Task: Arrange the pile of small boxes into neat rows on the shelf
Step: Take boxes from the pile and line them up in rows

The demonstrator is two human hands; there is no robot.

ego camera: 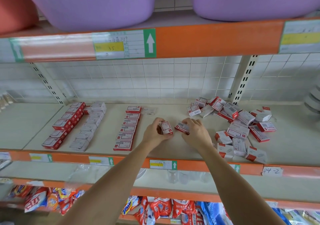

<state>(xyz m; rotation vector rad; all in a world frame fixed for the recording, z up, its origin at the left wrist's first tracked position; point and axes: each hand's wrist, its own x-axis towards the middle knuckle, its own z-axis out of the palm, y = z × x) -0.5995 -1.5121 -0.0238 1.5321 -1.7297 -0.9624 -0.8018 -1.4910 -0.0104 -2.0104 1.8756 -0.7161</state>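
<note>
Red-white boxes: left hand [154, 131] is gripping one box [166, 127], right hand [195, 131] is gripping another box [181, 127]; I would be setting both label-up beside the third row [127, 127], well apart from the pile [239, 121].

A shop aisle is showing here: orange-edged shelving [207, 39] is carrying price labels with green arrows [124, 43]. Above that edge, purple plastic tubs [97, 5] are sitting; below it, small boxes [240, 121] are lying as stock, and lower still packaged goods [155, 209] are hanging.
</note>
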